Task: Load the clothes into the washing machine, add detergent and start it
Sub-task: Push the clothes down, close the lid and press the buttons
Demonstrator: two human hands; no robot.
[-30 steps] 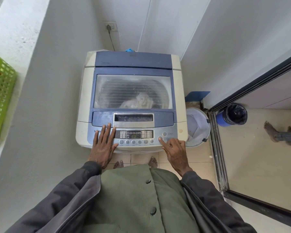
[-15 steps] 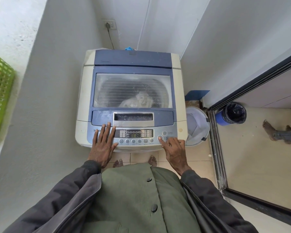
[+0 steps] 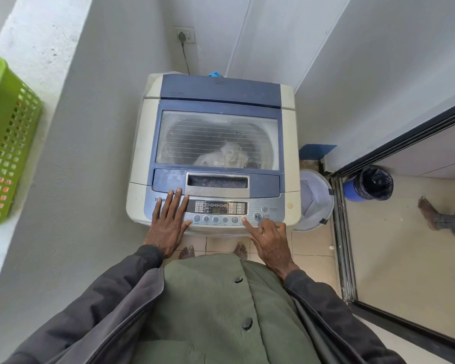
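1. my left hand (image 3: pixel 168 222): flat, fingers straight, resting on the left end of the washing machine (image 3: pixel 289 122) panel.
2. my right hand (image 3: pixel 272 239): index tip on right end of button row (image 3: pixel 215 219), other fingers curled, holding nothing.
3. clothes (image 3: pixel 227 156) in the drum, lid (image 3: pixel 221 105) closed.

We wear a dark grey jacket (image 3: pixel 90 324), open at the front, showing a paler grey lining (image 3: pixel 147 292) along its edge; its sleeves (image 3: pixel 339 311) end in ribbed knit cuffs (image 3: pixel 150 254). Beneath it, an olive-green seamed garment (image 3: pixel 208 311) carries 2 dark round buttons (image 3: pixel 238 279) down its middle. Our left hand (image 3: pixel 168 227), right hand (image 3: pixel 271 240) and feet (image 3: pixel 187 252) are bare.
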